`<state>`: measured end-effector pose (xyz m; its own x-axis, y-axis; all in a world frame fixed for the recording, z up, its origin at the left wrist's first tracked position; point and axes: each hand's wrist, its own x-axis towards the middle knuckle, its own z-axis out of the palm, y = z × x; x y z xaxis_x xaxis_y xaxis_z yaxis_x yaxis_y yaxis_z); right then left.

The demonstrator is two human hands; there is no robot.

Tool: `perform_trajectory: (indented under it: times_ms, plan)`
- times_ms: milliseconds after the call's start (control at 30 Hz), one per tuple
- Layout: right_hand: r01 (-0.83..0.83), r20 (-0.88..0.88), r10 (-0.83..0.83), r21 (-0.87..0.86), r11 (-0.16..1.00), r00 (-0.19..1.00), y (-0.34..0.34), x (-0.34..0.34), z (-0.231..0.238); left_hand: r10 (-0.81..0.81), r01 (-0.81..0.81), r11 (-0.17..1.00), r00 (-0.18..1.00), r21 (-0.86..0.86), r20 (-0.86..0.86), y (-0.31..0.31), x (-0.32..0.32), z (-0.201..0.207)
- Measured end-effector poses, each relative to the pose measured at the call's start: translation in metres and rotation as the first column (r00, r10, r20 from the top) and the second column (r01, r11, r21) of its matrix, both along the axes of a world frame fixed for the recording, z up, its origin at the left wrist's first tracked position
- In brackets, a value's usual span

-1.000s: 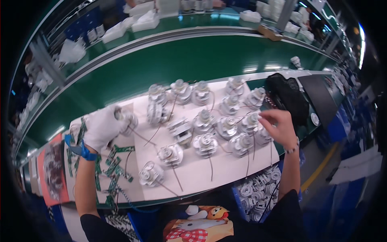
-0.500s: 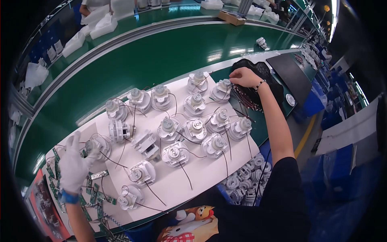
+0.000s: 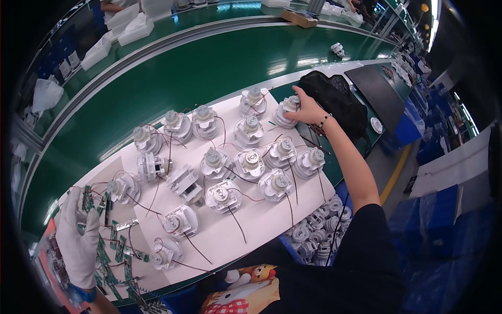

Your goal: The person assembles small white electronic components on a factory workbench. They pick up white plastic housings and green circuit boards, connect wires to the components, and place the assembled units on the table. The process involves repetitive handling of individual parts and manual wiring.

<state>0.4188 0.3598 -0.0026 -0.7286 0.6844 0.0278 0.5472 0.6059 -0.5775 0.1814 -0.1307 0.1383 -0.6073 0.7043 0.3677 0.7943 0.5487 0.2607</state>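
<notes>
Near the far edge of the table, beside a black bag, the right hand curls around an upright white motor. The left hand, gloved, half-curled by circuit boards, may grip one; unclear.

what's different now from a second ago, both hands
The gloved left hand has drawn away from the leftmost white unit, leftward to the green circuit boards; whether it holds one is unclear. The bare right hand has moved farther out to the back-right white unit, thumb and fingers around it. The white units' layout looks unchanged.
</notes>
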Motion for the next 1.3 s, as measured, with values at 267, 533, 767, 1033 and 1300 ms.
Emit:
perform_trajectory:
  times_ms: [267, 533, 767, 1033, 1300]
  plan:
    - [-0.32, -0.664, 0.023, -0.33, 0.888, 0.748, -0.02, 0.034, 0.046, -0.113, 0.111, 0.993, 0.99, 0.025, 0.087, -0.002, 0.03, 0.011]
    - [-0.933, -0.48, 0.821, 0.013, 0.359, 0.309, -0.177, 0.004, 0.125, -0.581, 0.596, 0.803, 0.782, 0.004, 0.225, 0.076, 0.119, 0.01]
    - [-0.889, -0.642, 0.634, -0.187, 0.417, 0.432, -0.239, 0.005, 0.122, -0.764, 0.352, 0.637, 0.405, 0.685, 0.502, 0.075, 0.15, -0.041]
    - [-0.771, -0.816, 0.376, -0.128, 0.624, 0.44, -0.227, 0.025, 0.11, -0.646, 0.06, 0.753, 0.256, 0.655, 0.719, 0.049, 0.157, -0.052]
    - [0.397, -0.468, -0.205, 0.359, 0.845, 0.86, -0.056, 0.064, 0.061, -0.573, -0.253, 0.757, 0.185, 0.603, 0.798, 0.047, 0.161, -0.062]
